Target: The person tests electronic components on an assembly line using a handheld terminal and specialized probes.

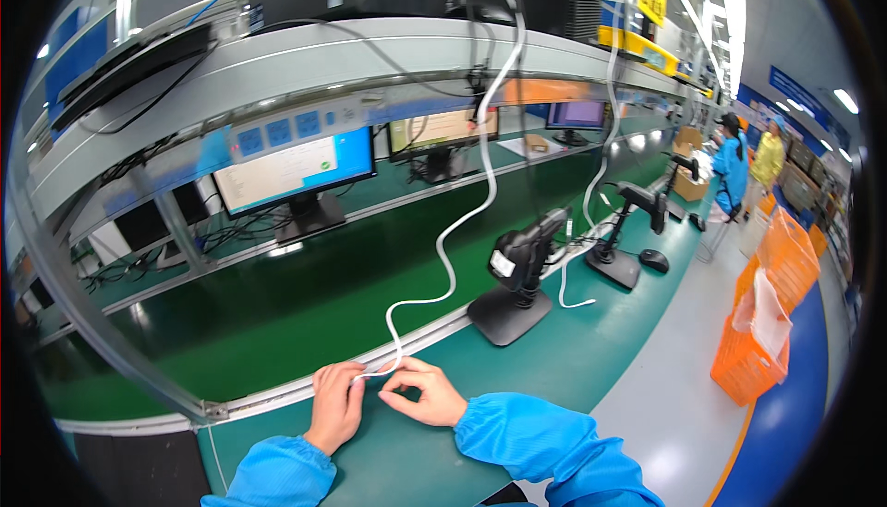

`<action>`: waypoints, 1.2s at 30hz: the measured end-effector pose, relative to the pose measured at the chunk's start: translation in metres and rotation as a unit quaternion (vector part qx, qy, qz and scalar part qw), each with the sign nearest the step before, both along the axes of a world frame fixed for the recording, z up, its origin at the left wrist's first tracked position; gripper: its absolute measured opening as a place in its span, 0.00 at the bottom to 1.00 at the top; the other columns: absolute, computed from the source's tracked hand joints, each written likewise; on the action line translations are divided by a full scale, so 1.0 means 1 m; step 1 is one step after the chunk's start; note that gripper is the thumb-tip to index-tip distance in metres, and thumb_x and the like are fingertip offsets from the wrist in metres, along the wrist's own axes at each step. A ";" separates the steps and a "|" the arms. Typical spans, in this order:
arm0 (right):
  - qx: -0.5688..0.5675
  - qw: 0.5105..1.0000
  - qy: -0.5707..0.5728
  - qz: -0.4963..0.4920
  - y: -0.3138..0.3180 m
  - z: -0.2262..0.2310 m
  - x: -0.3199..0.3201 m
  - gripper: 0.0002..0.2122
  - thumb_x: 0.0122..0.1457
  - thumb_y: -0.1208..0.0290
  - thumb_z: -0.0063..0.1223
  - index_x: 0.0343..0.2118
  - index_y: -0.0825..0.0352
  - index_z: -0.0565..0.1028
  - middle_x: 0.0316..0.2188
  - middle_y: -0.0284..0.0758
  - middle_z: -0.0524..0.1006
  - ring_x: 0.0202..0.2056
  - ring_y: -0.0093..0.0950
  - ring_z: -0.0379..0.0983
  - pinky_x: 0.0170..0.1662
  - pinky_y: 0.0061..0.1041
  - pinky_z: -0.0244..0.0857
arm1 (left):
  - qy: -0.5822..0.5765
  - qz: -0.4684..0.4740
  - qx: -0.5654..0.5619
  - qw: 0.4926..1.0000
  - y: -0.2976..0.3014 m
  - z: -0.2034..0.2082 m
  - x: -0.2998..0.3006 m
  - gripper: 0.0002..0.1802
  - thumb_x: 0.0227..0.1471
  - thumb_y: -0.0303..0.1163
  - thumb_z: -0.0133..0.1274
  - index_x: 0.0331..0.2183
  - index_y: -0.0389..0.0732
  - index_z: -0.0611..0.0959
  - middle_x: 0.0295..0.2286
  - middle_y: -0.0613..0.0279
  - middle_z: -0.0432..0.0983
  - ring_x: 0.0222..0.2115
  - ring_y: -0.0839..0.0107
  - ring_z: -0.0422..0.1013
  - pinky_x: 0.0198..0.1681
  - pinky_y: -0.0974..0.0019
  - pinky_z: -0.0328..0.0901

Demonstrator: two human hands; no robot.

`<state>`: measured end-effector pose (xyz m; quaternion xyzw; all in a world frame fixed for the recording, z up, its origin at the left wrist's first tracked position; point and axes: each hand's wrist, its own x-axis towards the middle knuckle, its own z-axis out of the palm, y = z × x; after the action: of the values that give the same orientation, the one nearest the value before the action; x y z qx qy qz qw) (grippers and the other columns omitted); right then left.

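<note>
A long white cable hangs from above the shelf and curves down to my two hands at the bench edge. My left hand pinches its lower end between thumb and fingers; the tip itself is hidden. Close beside it, my right hand is curled, its fingertips on the cable just above that end. The thumb and forefinger of this hand form a loose ring. Both hands are low over the green bench top, blue sleeves covering the forearms.
Right of the cable stands a black handheld scanner on a stand; a second scanner stand and a mouse lie beyond. Behind the metal rail are monitors. Orange crates stand on the floor at right; two people work farther back.
</note>
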<state>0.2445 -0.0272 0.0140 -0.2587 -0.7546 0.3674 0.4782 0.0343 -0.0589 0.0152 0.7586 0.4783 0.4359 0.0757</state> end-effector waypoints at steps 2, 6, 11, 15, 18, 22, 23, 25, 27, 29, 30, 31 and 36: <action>-0.002 1.000 -0.007 -0.013 0.005 -0.006 -0.002 0.06 0.60 0.71 0.67 0.34 0.67 0.81 0.39 0.33 0.79 0.36 0.26 0.76 0.38 0.25 0.71 | -0.002 -0.010 0.002 1.000 -0.002 0.001 0.000 0.04 0.61 0.25 0.54 0.38 0.40 0.81 0.42 0.56 0.80 0.47 0.56 0.74 0.58 0.52 0.59; -0.025 0.999 0.037 -0.009 0.012 -0.015 -0.006 0.07 0.62 0.71 0.65 0.38 0.66 0.79 0.31 0.30 0.77 0.31 0.21 0.72 0.35 0.23 0.68 | 0.025 -0.028 -0.011 0.999 -0.002 0.000 0.002 0.04 0.60 0.26 0.55 0.38 0.39 0.81 0.42 0.56 0.79 0.47 0.55 0.73 0.60 0.49 0.57; -0.048 0.998 0.027 -0.007 0.015 -0.019 -0.008 0.07 0.63 0.70 0.64 0.39 0.65 0.79 0.30 0.31 0.78 0.30 0.22 0.72 0.34 0.24 0.68 | 0.061 -0.053 -0.021 0.997 -0.001 0.000 0.003 0.07 0.56 0.27 0.59 0.38 0.38 0.82 0.45 0.55 0.78 0.49 0.53 0.71 0.61 0.47 0.56; -0.059 0.998 -0.009 0.027 0.014 -0.017 -0.006 0.07 0.65 0.69 0.62 0.41 0.65 0.79 0.34 0.32 0.79 0.32 0.25 0.74 0.36 0.26 0.70 | 0.076 -0.047 -0.017 0.996 -0.005 -0.002 0.002 0.08 0.55 0.27 0.60 0.38 0.38 0.82 0.45 0.56 0.78 0.50 0.54 0.71 0.62 0.45 0.54; -0.071 0.996 -0.041 0.041 0.014 -0.018 0.001 0.07 0.66 0.69 0.61 0.41 0.65 0.79 0.37 0.33 0.80 0.35 0.28 0.76 0.38 0.27 0.72 | 0.087 -0.054 -0.019 0.995 -0.003 0.001 0.009 0.08 0.54 0.27 0.61 0.38 0.39 0.82 0.45 0.56 0.78 0.50 0.55 0.71 0.63 0.44 0.53; -0.076 0.994 -0.060 0.056 0.010 -0.012 0.000 0.07 0.66 0.69 0.60 0.42 0.66 0.78 0.37 0.35 0.79 0.35 0.29 0.77 0.38 0.28 0.72 | 0.095 -0.042 -0.021 0.994 -0.006 -0.006 0.006 0.09 0.52 0.27 0.62 0.38 0.40 0.83 0.46 0.57 0.77 0.51 0.55 0.71 0.64 0.42 0.52; -0.078 0.993 -0.056 0.064 0.009 -0.014 -0.001 0.08 0.66 0.69 0.60 0.41 0.67 0.77 0.37 0.35 0.79 0.35 0.29 0.77 0.38 0.28 0.72 | 0.095 -0.042 -0.020 0.994 -0.007 -0.006 0.005 0.09 0.52 0.27 0.62 0.38 0.40 0.83 0.46 0.57 0.77 0.51 0.55 0.71 0.64 0.42 0.52; -0.079 0.993 -0.051 0.069 0.011 -0.013 -0.001 0.08 0.66 0.69 0.60 0.41 0.67 0.77 0.37 0.35 0.79 0.35 0.30 0.77 0.38 0.28 0.72 | 0.102 -0.043 -0.020 0.994 -0.006 -0.007 0.004 0.10 0.51 0.27 0.63 0.38 0.40 0.83 0.46 0.57 0.77 0.51 0.55 0.70 0.64 0.42 0.52; -0.074 0.993 -0.061 0.070 0.012 -0.012 -0.001 0.08 0.66 0.69 0.60 0.41 0.67 0.77 0.37 0.36 0.79 0.35 0.30 0.77 0.38 0.28 0.72 | 0.108 -0.044 -0.020 0.993 -0.004 -0.007 0.002 0.11 0.51 0.28 0.63 0.39 0.40 0.83 0.46 0.57 0.76 0.51 0.55 0.70 0.64 0.41 0.51; -0.066 0.994 -0.057 0.064 0.014 -0.015 -0.003 0.08 0.67 0.69 0.59 0.41 0.67 0.77 0.37 0.36 0.79 0.35 0.29 0.77 0.38 0.28 0.72 | 0.114 -0.043 -0.021 0.992 -0.004 -0.004 0.002 0.12 0.51 0.28 0.63 0.39 0.40 0.83 0.46 0.57 0.76 0.51 0.55 0.71 0.65 0.41 0.51; -0.058 0.995 -0.054 0.057 0.014 -0.016 -0.003 0.08 0.67 0.68 0.59 0.41 0.67 0.77 0.37 0.36 0.79 0.35 0.29 0.77 0.38 0.28 0.72 | 0.125 -0.050 -0.037 0.990 -0.003 -0.001 0.002 0.16 0.51 0.30 0.64 0.42 0.40 0.82 0.48 0.55 0.75 0.54 0.54 0.70 0.66 0.40 0.49; -0.057 0.995 -0.054 0.056 0.015 -0.017 -0.003 0.08 0.67 0.68 0.59 0.41 0.67 0.77 0.37 0.36 0.79 0.35 0.29 0.77 0.38 0.28 0.72 | 0.136 -0.057 -0.052 0.988 -0.004 0.002 0.002 0.19 0.51 0.33 0.65 0.45 0.40 0.81 0.50 0.54 0.74 0.56 0.53 0.69 0.68 0.38 0.47; -0.051 0.998 -0.043 -0.013 0.014 -0.013 -0.002 0.06 0.69 0.70 0.55 0.42 0.67 0.75 0.35 0.35 0.80 0.32 0.28 0.76 0.35 0.28 0.69 | 0.201 -0.045 -0.090 0.974 -0.002 0.006 -0.008 0.32 0.55 0.43 0.61 0.57 0.37 0.75 0.60 0.45 0.65 0.65 0.44 0.58 0.71 0.35 0.41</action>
<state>0.2420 -0.0129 0.0006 -0.3082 -0.7515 0.3872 0.4362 0.0264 -0.0606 0.0214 0.8416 0.4862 0.2257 0.0658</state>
